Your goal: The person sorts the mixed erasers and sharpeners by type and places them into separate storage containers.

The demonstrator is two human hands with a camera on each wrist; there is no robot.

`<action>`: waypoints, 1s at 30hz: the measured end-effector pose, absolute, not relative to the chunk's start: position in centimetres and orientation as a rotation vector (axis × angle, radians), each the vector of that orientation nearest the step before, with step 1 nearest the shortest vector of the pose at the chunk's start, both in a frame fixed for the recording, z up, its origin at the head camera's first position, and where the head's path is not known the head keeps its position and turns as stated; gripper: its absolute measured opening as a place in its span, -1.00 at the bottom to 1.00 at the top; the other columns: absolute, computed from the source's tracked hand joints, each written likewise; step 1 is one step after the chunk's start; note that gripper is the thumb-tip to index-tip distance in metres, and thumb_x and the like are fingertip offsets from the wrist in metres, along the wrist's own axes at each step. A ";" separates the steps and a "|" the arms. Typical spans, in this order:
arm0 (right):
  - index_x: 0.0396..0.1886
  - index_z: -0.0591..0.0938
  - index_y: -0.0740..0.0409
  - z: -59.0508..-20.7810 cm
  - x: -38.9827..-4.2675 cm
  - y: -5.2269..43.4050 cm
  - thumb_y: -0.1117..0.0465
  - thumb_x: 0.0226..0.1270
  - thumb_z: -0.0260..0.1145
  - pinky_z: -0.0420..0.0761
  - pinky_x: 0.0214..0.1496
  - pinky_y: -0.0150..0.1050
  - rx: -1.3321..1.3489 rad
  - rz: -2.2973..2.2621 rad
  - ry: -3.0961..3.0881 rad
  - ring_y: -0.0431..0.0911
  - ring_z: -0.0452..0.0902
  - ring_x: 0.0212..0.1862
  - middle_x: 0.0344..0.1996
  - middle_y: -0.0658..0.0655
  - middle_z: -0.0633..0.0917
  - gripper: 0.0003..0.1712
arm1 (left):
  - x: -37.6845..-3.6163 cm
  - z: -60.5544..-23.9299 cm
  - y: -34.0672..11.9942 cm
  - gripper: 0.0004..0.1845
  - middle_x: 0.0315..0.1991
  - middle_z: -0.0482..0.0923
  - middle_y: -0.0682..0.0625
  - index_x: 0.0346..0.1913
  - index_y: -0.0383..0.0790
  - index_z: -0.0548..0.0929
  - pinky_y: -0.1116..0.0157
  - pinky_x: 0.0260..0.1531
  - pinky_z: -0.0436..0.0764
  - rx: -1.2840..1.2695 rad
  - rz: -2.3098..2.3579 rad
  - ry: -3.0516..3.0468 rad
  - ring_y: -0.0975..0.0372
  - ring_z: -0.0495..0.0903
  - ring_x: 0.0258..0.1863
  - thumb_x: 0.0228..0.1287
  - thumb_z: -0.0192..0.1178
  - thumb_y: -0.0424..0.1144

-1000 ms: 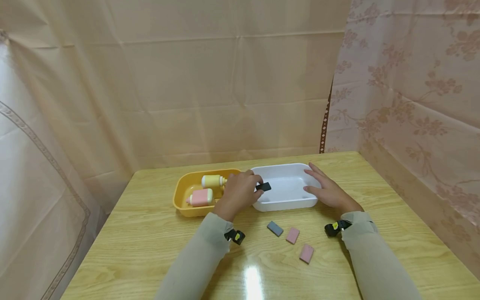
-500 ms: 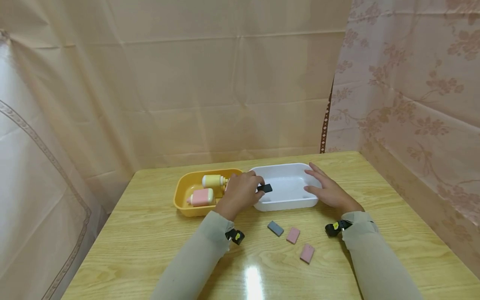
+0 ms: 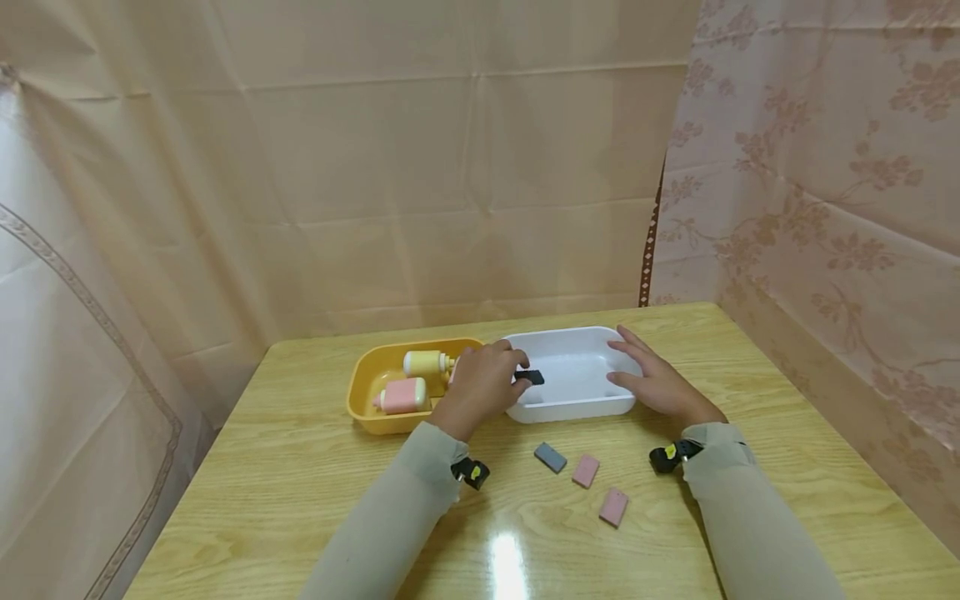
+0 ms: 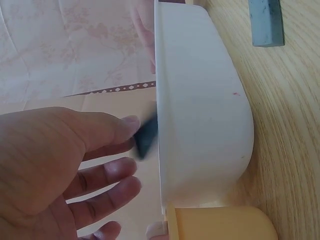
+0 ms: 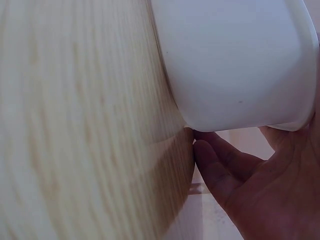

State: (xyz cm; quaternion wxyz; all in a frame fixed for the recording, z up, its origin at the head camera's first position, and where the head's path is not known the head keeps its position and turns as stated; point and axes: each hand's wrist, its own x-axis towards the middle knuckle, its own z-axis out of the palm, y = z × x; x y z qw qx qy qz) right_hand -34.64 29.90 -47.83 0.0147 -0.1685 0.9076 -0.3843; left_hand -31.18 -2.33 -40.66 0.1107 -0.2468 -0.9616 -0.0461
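Over the left end of a white plastic tub, my left hand pinches a small flat black block between thumb and forefinger. The block looks blurred at the tub's rim in the left wrist view, the other fingers spread loosely below it. My right hand holds the tub's right end, thumb and forefinger over the rim; in the right wrist view several fingers lie against the outside of the wall. On the table before the tub lie a grey-blue block and two pink blocks.
Left of the white tub stands a yellow tub, partly hidden by the left hand. In it lie a yellow toy bottle and a pink toy bottle. Curtains hang behind the wooden table and at both sides.
The black block has tilted slightly between the left fingertips. Both hands, the tubs and the loose blocks stay in place.
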 end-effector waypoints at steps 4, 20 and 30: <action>0.62 0.22 0.17 -47.9 -34.6 29.9 -0.05 0.57 0.23 -0.14 0.52 0.51 -0.524 -1.193 2.827 0.26 -0.33 0.69 0.71 -0.03 -0.24 -0.20 | -31.2 -40.7 -2.5 -0.73 -0.12 0.67 0.14 0.03 0.10 0.79 0.17 -0.22 0.56 -0.729 -0.144 -2.817 0.27 0.61 -0.25 0.38 0.35 0.08; 0.63 0.23 0.13 -47.8 -34.6 29.6 0.01 0.57 0.24 -0.15 0.52 0.51 -0.472 -1.194 2.829 0.26 -0.33 0.69 0.71 -0.01 -0.23 -0.23 | -30.5 -40.3 -3.0 -0.76 -0.16 0.68 0.13 -0.03 0.09 0.81 0.24 -0.27 0.56 -0.748 -0.154 -2.798 0.27 0.61 -0.27 0.35 0.38 0.06; 0.63 0.22 0.13 -47.7 -34.6 29.7 -0.01 0.56 0.24 -0.15 0.51 0.53 -0.460 -1.194 2.825 0.27 -0.33 0.69 0.71 -0.04 -0.25 -0.21 | -29.5 -40.6 -3.6 -0.77 -0.20 0.70 0.11 -0.07 0.04 0.83 0.17 -0.20 0.61 -0.764 -0.212 -2.758 0.26 0.64 -0.29 0.32 0.42 0.02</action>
